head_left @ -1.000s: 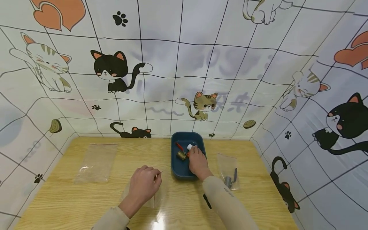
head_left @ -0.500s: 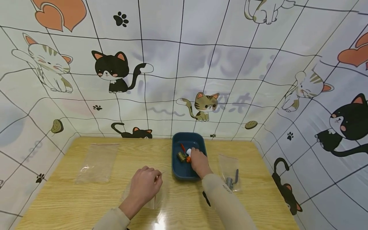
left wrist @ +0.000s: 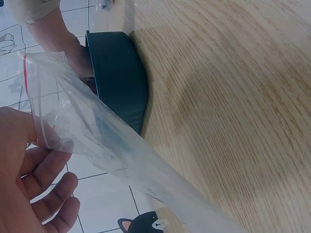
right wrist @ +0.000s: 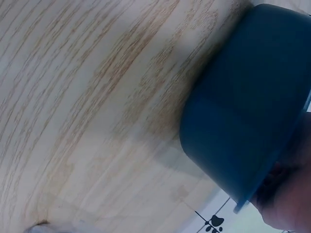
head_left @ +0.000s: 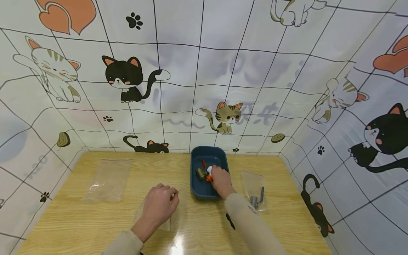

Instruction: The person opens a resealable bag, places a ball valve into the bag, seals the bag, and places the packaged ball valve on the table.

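My left hand point(head_left: 160, 205) pinches the mouth of a clear zip bag point(left wrist: 92, 126), near its red seal line, between thumb and forefinger; the other fingers are loosely bent. The bag hangs down to the table. My right hand point(head_left: 221, 180) reaches into a blue tray point(head_left: 202, 190), over its right side. Against its fingers lie a white piece point(head_left: 209, 169) and an orange-red piece point(head_left: 208, 178). Beside these are a brass-coloured fitting point(head_left: 201, 173) and a red lever point(head_left: 203, 163). The right fingertips are hidden, so their hold cannot be told.
To the right of the tray lies a clear bag point(head_left: 251, 181) containing a grey fitting with a lever point(head_left: 254, 202). Another clear bag point(head_left: 108, 180) lies flat at the left of the wooden table point(head_left: 79, 226). A cat-patterned curtain point(head_left: 178, 95) encloses the back and sides.
Inside the tray, my right hand has shifted slightly right and down, and the white piece now sits lower. More of the orange-red piece shows. My left hand keeps its pinch on the bag.
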Tool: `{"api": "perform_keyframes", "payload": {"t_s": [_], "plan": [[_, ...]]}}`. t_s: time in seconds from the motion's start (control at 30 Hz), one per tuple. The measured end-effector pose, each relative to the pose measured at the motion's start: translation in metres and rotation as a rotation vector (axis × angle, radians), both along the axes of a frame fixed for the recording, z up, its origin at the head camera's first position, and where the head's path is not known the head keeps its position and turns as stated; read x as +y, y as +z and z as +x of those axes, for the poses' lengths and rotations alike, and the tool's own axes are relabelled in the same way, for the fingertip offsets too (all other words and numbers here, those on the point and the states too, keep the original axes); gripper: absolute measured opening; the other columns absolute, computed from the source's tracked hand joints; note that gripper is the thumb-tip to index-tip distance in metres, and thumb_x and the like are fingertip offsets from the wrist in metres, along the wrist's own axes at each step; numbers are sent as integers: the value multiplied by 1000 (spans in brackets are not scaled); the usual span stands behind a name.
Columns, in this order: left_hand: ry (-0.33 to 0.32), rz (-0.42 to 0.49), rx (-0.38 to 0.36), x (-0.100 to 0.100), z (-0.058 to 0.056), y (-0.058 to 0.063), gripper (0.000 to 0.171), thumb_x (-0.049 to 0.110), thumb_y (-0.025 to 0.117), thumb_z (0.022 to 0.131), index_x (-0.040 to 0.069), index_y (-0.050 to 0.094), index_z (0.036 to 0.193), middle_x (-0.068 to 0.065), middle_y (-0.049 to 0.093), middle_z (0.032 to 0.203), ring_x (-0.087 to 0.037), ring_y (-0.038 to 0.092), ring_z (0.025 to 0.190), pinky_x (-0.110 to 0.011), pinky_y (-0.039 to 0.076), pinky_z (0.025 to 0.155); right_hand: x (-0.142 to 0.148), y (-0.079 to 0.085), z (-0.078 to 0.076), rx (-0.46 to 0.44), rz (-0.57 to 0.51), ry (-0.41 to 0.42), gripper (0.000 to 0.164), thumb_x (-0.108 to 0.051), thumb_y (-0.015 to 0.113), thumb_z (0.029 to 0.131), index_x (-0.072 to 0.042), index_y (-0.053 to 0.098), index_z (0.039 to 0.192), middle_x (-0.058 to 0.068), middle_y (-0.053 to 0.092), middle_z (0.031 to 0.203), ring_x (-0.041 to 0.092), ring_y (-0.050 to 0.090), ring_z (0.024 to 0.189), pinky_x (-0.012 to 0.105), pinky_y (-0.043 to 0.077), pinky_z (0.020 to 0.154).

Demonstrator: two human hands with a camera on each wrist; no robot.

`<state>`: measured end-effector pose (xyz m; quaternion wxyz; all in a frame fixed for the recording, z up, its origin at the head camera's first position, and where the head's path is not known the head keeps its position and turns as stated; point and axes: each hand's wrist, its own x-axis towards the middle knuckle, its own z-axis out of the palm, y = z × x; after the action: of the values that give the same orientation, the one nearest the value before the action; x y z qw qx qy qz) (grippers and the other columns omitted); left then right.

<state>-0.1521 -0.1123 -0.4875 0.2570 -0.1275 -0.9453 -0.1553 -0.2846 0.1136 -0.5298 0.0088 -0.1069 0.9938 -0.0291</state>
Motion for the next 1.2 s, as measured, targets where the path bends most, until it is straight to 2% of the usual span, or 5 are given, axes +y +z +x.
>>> {"api": "perform_keyframes", "payload": {"t_s": [0.2, 0.37, 0.73, 0.93, 1.2], "plan": [[-5, 15, -15, 0, 1, 1, 5, 18, 75, 79, 20, 77, 75, 11, 59, 58, -9, 55, 62, -29, 49, 60, 4, 15, 8, 60, -21, -1, 35, -16, 79, 81, -5, 58, 107, 12, 66, 93, 26, 66, 74, 37, 57, 64], [-6, 15, -18, 1, 0, 3, 5, 18, 74, 79, 19, 77, 75, 10, 61, 59, -10, 56, 61, -30, 50, 61, 8, 28, 16, 84, -38, 19, 45, -16, 81, 79, -6, 58, 115, 11, 68, 103, 25, 67, 81, 37, 58, 69], [-7, 4, 23, 5, -5, 4, 7, 18, 75, 80, 18, 76, 73, 7, 63, 60, -13, 56, 60, -29, 47, 56, 6, 53, 43, 230, -150, 211, 44, -7, 74, 84, -8, 60, 125, 10, 69, 117, 25, 70, 87, 36, 59, 68], [13, 20, -11, 6, -8, 2, 7, 16, 72, 81, 18, 78, 77, 6, 67, 67, -15, 59, 64, -30, 50, 58, -3, 65, 60, 251, -128, 270, 46, -7, 71, 87, -12, 58, 131, 7, 65, 128, 24, 69, 97, 33, 59, 71], [28, 21, -10, 7, -10, 0, 7, 16, 72, 81, 17, 78, 78, 3, 68, 68, -17, 59, 64, -32, 51, 58, -12, 76, 82, 327, -107, 357, 49, -12, 71, 88, -14, 56, 135, 6, 63, 134, 23, 67, 109, 33, 59, 79]]}}
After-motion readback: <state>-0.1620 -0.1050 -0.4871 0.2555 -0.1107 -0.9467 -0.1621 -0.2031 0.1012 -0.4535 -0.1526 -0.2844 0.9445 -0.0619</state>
